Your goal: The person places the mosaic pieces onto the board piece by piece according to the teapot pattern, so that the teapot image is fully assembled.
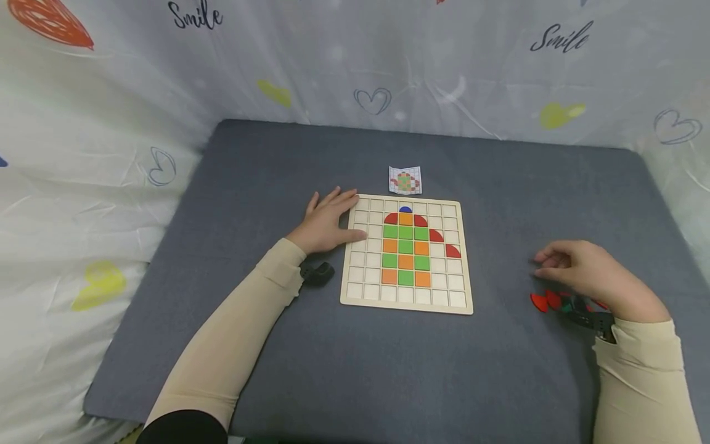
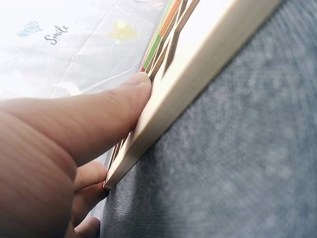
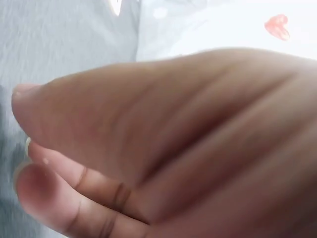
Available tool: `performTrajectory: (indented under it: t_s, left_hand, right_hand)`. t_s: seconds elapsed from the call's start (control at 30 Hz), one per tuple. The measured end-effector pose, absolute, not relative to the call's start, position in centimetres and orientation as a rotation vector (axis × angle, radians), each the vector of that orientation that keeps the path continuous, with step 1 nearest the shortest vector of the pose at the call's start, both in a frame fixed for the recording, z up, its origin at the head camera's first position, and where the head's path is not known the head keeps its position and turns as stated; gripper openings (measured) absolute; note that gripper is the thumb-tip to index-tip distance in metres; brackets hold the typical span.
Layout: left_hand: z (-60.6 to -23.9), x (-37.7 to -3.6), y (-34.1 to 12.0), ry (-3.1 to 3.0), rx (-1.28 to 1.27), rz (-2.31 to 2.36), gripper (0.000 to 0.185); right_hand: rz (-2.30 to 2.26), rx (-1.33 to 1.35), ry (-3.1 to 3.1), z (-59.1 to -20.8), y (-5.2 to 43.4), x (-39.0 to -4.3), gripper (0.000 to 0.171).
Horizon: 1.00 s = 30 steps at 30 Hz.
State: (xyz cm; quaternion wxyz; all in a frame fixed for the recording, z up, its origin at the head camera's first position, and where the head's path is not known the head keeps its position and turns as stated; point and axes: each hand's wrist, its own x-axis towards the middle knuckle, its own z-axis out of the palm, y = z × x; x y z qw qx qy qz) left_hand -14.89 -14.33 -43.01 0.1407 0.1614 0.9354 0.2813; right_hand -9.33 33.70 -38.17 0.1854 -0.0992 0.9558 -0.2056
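Observation:
A wooden grid board (image 1: pixel 355 299) lies mid-mat with green, orange and red tiles and one blue tile forming a figure. My left hand (image 1: pixel 331 217) lies flat at the board's left edge, fingers straight along the top left corner and thumb (image 2: pixel 106 114) pressed on the rim (image 2: pixel 198 74). My right hand (image 1: pixel 557 264) hovers over the mat to the right of the board, fingers curled inward (image 3: pixel 59 188). Any piece inside them is hidden. A small pile of loose red pieces (image 1: pixel 546 300) sits just under that hand.
A small pattern card (image 1: pixel 405 180) lies just behind the board. The grey mat (image 1: pixel 499 382) covers the table, with white printed plastic sheeting (image 1: pixel 100 154) walling the back and both sides. Black wrist camera mounts (image 1: pixel 317 272) sit on both forearms.

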Motion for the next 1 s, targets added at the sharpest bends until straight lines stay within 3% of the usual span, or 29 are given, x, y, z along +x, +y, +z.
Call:
performTrajectory:
  t_s: [0.77,1.0]
  left_hand:
    - [-42.9,-14.9,-14.3,2.697,0.461,0.818,0.092]
    - [-42.8,-15.0,-14.3,2.701,0.463,0.811,0.092]
  right_hand:
    - [-0.549,0.09,2.679,-38.9,40.7,-6.4,0.051]
    - [-0.551,0.131,2.612,-38.8,41.5,-6.5,0.047]
